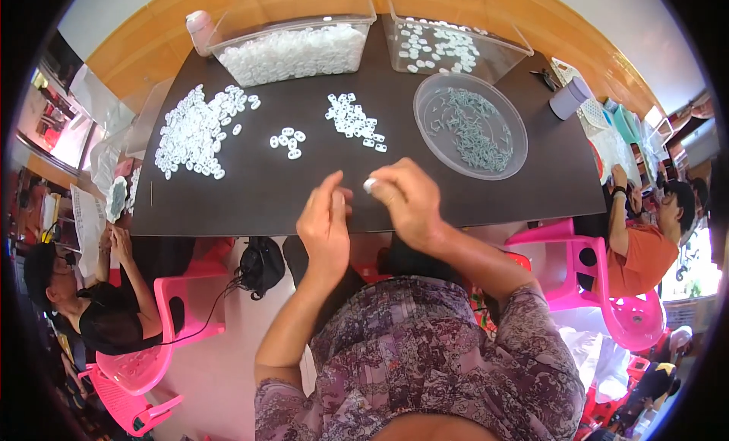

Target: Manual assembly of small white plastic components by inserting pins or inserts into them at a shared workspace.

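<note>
Two bare hands, both above the near edge of one dark table; left hand: half open, fingers raised and loosely bent, inner side partly hidden, so whether it holds anything cannot be told; right hand: thumb and forefinger pinched on one small white piece, remaining fingers curled; the hands near each other, not touching.

White pieces on the table, three groups: one large heap at the left, too dense to count; one small cluster in the middle, seven or eight pieces; one crowded patch right of the cluster, count uncertain.

Containers, three: one clear bin at the far side, heavily filled with white pieces; one second bin to its right, pieces more thinly spread; one round clear tray at the right, holding many grey-green small parts, uncountable.

Sundries: one pale pink bottle; one greyish-purple cylinder; one thin stick, far left.
</note>
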A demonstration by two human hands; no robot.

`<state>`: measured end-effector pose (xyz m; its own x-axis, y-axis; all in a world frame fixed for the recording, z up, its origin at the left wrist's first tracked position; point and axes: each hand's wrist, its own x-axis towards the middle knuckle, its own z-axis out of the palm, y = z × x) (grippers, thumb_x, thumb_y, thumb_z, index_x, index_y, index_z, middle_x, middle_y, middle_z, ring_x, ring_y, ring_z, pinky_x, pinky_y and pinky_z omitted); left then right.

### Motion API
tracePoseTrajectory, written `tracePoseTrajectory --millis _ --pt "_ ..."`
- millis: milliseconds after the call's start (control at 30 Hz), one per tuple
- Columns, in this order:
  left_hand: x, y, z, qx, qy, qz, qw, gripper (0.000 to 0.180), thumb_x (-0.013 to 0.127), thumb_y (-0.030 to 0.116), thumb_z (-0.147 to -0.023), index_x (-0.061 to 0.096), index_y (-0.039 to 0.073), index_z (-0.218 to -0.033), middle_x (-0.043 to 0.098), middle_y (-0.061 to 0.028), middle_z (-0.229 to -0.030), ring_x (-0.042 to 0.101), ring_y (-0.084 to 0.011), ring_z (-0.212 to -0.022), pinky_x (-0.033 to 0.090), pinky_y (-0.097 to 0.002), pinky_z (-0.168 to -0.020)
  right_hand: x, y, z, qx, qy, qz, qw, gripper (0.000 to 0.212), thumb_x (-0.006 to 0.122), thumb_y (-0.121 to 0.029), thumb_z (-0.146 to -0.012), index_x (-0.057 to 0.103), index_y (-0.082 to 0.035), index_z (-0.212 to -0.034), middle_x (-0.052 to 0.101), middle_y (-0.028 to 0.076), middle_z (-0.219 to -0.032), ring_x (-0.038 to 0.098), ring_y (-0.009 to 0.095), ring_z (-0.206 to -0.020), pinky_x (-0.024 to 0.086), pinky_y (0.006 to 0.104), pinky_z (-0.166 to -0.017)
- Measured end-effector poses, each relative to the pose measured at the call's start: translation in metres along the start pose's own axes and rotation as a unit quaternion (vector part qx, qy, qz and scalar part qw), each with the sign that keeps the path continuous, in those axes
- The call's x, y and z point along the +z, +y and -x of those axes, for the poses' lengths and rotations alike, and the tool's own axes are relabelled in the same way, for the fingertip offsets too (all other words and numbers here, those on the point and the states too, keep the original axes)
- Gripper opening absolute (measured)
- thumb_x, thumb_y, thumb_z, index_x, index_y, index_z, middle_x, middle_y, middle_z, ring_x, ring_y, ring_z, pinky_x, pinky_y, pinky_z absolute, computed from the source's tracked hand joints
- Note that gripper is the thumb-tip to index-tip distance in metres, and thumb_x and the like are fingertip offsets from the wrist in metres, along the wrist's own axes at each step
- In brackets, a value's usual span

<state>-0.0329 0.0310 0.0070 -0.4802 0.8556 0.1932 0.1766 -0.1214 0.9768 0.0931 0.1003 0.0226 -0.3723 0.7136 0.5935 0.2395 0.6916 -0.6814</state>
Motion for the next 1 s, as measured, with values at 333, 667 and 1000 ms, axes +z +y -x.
tracePoseTrajectory --millis 333,667,1000 --pt "0.032 -0.041 -0.147 0.308 -0.054 -0.454 0.835 0.041 0.055 0.025 -0.086 0.049 -0.002 -0.116 0.045 -0.0204 -0.123 0.042 -0.0368 -0.114 0.037 -0.0455 -0.088 -0.063 0.032 -0.123 -0.083 0.097 0.119 0.985 0.013 0.059 -0.007 -0.081 0.064 -0.002 -0.092 0.064 0.011 -0.089 0.06 0.02 -0.079 0.047 0.0294 -0.072" --pt "0.029 -0.041 -0.119 0.277 -0.158 -0.473 0.821 0.035 0.053 0.019 -0.087 0.048 0.0 -0.116 0.046 -0.0212 -0.123 0.041 -0.0363 -0.117 0.034 -0.045 -0.093 -0.098 0.105 -0.234 -0.158 0.154 0.337 0.916 0.01 0.056 -0.009 -0.077 0.065 -0.007 -0.082 0.064 0.014 -0.083 0.059 0.033 -0.081 0.045 0.0417 -0.072" --pt "0.014 -0.036 -0.102 0.322 -0.113 -0.378 0.86 0.04 0.051 -0.005 -0.075 0.048 -0.002 -0.115 0.055 -0.0213 -0.111 0.052 -0.0346 -0.104 0.038 -0.0431 -0.087 -0.087 0.14 -0.259 -0.07 0.062 0.445 0.891 0.018 0.056 -0.013 -0.073 0.068 -0.009 -0.085 0.064 0.018 -0.08 0.06 0.035 -0.077 0.047 0.0459 -0.066"
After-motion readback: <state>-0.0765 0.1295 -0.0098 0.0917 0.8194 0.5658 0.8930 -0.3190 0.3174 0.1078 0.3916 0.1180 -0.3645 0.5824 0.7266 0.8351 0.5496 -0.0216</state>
